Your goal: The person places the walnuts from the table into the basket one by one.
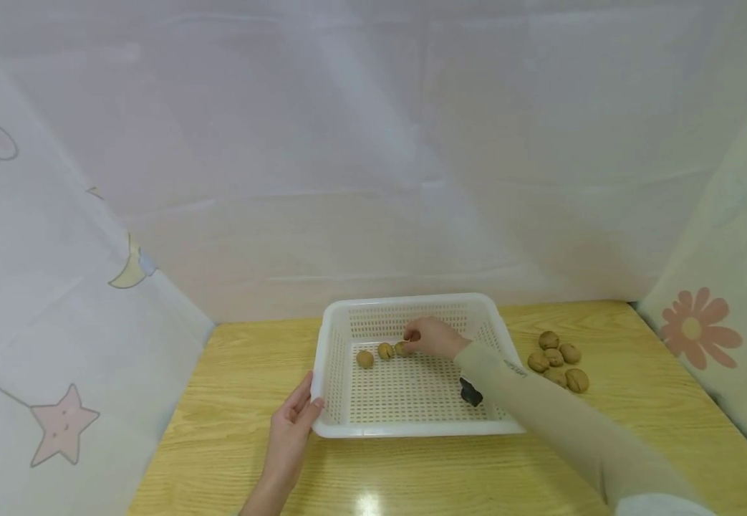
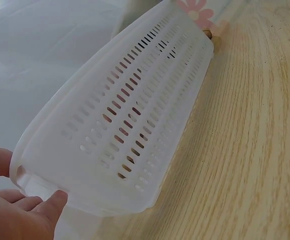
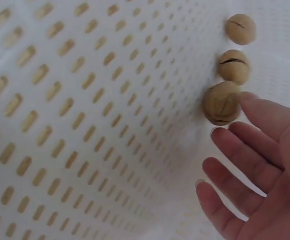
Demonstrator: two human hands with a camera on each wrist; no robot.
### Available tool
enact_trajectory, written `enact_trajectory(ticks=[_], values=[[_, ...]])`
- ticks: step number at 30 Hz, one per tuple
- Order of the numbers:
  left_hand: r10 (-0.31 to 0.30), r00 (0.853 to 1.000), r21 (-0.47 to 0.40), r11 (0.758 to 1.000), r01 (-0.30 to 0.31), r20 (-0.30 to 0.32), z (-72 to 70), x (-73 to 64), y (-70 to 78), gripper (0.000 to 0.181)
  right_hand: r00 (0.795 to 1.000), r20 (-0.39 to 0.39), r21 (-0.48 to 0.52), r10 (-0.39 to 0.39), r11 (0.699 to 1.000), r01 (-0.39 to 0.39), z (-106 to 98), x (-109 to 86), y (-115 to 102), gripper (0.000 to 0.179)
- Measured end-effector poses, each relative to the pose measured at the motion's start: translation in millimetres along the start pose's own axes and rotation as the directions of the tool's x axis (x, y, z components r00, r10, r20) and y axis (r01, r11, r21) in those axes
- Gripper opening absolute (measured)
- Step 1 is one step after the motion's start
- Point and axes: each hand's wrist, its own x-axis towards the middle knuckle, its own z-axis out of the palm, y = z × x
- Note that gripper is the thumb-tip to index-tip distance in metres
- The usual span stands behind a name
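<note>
A white plastic basket [image 1: 412,430] with slotted walls stands on the wooden table. My left hand [image 1: 292,423] grips its rim at the left side; in the left wrist view the thumb and fingers of the left hand [image 2: 22,210] are at the basket's edge [image 2: 84,165]. Inside the basket, my right hand [image 1: 434,337] pinches a walnut [image 3: 222,103] between thumb and index finger, low by the far wall. Two more walnuts sit in a row beside it: a cracked walnut [image 3: 233,67] and a walnut [image 3: 240,28] farther along.
Several walnuts [image 1: 553,358] lie in a group on the table [image 1: 238,401], right of the basket. A dark device [image 1: 471,392] is strapped at the right wrist. Pale printed cloth [image 1: 373,179] hangs behind and at both sides.
</note>
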Motion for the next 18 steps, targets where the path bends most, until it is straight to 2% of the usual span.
enact_trajectory(ticks=[10, 18], values=[[-0.005, 1.000, 0.006, 1.000, 0.006, -0.023, 0.3, -2.6, -2.1, 0.063, 0.999, 0.010, 0.023, -0.051, 0.998, 0.051, -31, -27.3, -17, 0.026], [0.021, 1.000, -0.017, 1.000, -0.021, 0.008, -0.7, -0.8, -1.1, 0.063, 0.995, -0.017, 0.000, -0.102, 0.995, 0.102, -59, -53.4, -25, 0.021]])
